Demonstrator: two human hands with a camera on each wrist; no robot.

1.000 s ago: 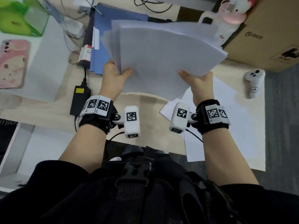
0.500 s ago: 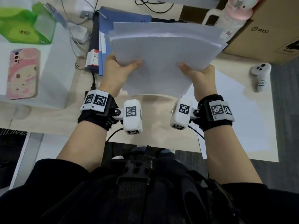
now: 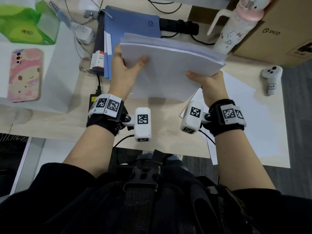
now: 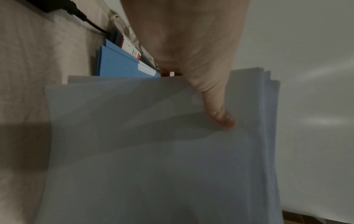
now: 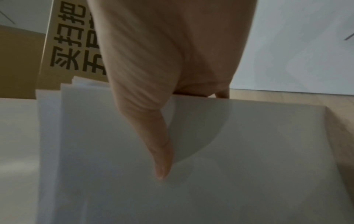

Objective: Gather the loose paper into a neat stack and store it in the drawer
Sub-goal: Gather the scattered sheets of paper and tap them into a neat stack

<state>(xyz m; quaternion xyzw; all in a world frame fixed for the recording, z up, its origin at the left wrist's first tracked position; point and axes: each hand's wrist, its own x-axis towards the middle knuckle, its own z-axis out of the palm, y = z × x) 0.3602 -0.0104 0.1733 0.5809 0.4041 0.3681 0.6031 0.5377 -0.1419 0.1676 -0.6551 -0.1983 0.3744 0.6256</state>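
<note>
Aloft, paper stack [image 3: 170, 65] between hands [image 3: 167, 80].

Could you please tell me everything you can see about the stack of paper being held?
The stack of paper is a thick sheaf of plain white sheets, held above the desk and sagging slightly. The left hand and right hand grip its near corners, thumbs on top. Its edges are not flush: the wrist views show sheets stepped at the sides. More loose sheets lie below.
</note>
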